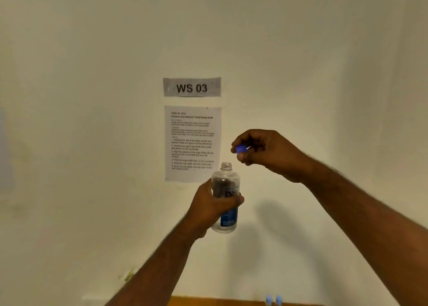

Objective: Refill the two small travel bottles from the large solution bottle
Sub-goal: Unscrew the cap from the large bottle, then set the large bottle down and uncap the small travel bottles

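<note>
My left hand (214, 207) grips the large clear solution bottle (225, 183) around its middle and holds it upright in the air before the wall. Its threaded neck is uncovered. A blue label sits low on the bottle. Just above and right of the neck, my right hand (261, 154) pinches the blue cap (240, 148) between its fingertips, apart from the bottle. The blue tops of the two small travel bottles (273, 300) peek in at the bottom edge, standing side by side on the wooden table (208, 302).
A pale wall fills the view. On it hang a "WS 03" sign (191, 87) and a printed instruction sheet (192, 143) directly behind the bottle. Only a thin strip of the table shows at the bottom.
</note>
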